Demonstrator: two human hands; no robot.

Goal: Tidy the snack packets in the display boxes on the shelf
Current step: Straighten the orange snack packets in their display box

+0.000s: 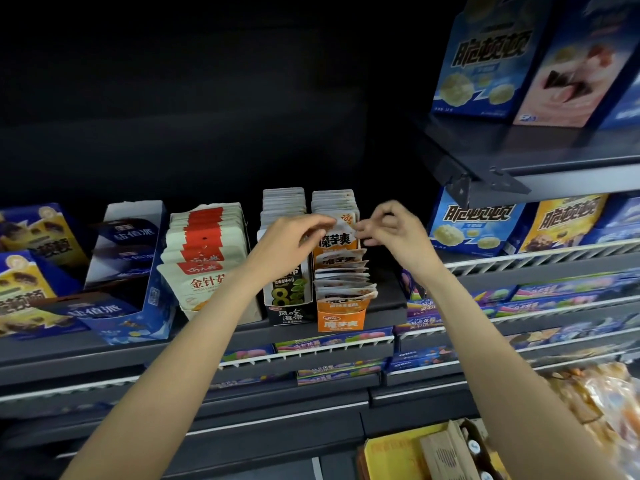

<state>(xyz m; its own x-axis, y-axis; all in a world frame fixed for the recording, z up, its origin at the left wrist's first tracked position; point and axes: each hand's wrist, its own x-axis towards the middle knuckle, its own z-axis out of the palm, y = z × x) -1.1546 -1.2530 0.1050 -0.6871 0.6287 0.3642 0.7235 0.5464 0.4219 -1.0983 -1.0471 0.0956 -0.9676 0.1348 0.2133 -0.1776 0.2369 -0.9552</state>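
Left hand (294,237): raised to shelf height, fingers curled, pinching the upper left corner of an orange snack packet (335,237)
Right hand (389,225): raised opposite, fingers curled, thumb and forefinger pinching the upper right corner of the same packet
Orange snack packet: held upright between both hands, printed face toward the camera, lifted above the row of matching packets (343,271) and still within the line of the orange display box (341,318)
Row of matching packets: leaning forward unevenly in the front half of the orange display box; standing straighter at the rear
Orange display box: seated on the dark shelf (104,351), front edge at the shelf lip, touching the black display box (289,306) on its left
Black display box: filled with dark and green packets, partly hidden behind the left forearm
White-and-red packets (204,251): stacked in a pale box just left of the black display box
Blue open-top boxes (128,271): further left on the same shelf
Blue and yellow cartons (481,223): standing on the shelf section to the right, past the right hand
Upper right shelf: blue and pink cartons (485,60) standing upright
Lower shelves: flat purple and blue packs (332,341) behind white wire rails
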